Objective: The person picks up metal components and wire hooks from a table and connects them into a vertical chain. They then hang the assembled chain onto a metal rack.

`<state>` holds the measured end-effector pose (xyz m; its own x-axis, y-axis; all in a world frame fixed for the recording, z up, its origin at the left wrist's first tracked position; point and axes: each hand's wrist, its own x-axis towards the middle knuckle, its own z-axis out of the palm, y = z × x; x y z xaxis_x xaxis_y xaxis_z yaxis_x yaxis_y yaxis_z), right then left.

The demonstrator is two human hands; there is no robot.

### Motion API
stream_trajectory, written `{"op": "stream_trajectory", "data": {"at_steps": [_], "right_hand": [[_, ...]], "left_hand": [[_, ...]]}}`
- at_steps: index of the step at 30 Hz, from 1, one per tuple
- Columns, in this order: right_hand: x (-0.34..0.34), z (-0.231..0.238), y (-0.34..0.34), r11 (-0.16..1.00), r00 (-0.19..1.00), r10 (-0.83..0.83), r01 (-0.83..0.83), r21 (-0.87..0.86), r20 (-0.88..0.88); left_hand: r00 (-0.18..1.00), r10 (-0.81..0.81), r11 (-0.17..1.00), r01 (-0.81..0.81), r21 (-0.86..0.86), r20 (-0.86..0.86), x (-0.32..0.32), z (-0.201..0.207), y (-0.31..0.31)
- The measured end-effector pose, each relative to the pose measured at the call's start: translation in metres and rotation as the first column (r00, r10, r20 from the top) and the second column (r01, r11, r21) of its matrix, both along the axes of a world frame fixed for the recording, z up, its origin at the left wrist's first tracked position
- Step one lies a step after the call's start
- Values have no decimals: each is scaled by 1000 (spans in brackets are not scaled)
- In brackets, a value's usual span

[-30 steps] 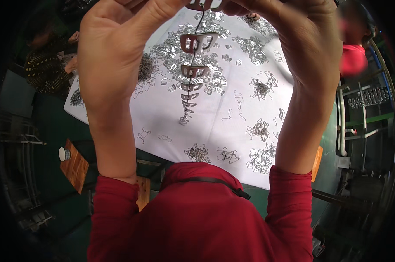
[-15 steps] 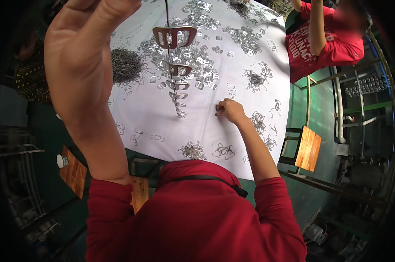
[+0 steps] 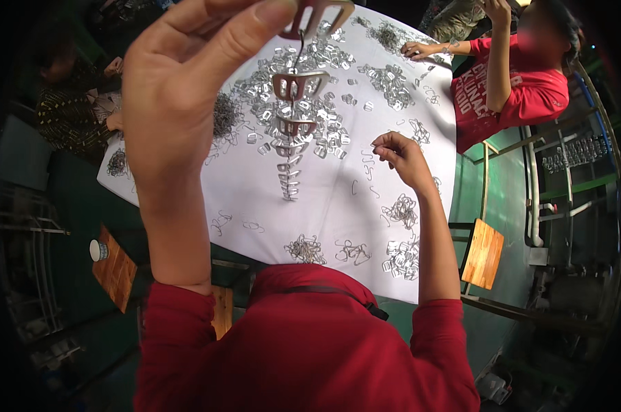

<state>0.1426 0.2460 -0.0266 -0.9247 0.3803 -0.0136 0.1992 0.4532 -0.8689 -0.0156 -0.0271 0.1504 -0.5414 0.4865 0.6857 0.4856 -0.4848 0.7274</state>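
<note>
My left hand (image 3: 176,96), raised high and close to the camera, pinches the top metal slotted buckle of a hanging chain. Below it the chain of silver buckles (image 3: 301,85) linked by wire hooks dangles above the white table, its lower links shrinking with distance. My right hand (image 3: 403,158) is low over the table on the right, thumb and fingers pressed together; whether something sits between the fingertips I cannot make out. Beside those fingertips lies a short row of loose S-shaped wire hooks (image 3: 367,165).
A white-covered table (image 3: 324,223) bears a big spread of buckles (image 3: 331,137), a dark hook heap (image 3: 227,115), and smaller hook piles (image 3: 303,248) near me. A co-worker in red (image 3: 503,89) sits at the right, another person (image 3: 66,113) at the left. Wooden stools (image 3: 483,254) flank the table.
My left hand has shifted rightward, and the buckle in its grip now shows at the top of the chain. My right hand has moved right and slightly farther away, past the loose hooks.
</note>
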Motion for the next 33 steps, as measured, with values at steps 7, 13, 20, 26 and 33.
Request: {"op": "stream_trajectory", "data": {"at_steps": [7, 13, 20, 26, 33], "right_hand": [[-30, 231, -63, 788, 761, 386, 23, 615, -522], [-45, 279, -100, 394, 677, 656, 69, 916, -333], [-39, 284, -111, 290, 644, 721, 54, 956, -255], [-37, 291, -103, 328, 584, 761, 30, 944, -283], [-43, 293, -97, 306, 578, 776, 7, 952, -254]], "left_hand": [[989, -6, 1000, 9, -18, 150, 29, 18, 10], [981, -44, 995, 61, -83, 188, 34, 27, 3], [968, -88, 993, 105, -59, 237, 34, 26, -2], [969, -99, 983, 130, -128, 225, 30, 25, 2], [997, 40, 989, -48, -139, -61, 31, 29, 18]]}}
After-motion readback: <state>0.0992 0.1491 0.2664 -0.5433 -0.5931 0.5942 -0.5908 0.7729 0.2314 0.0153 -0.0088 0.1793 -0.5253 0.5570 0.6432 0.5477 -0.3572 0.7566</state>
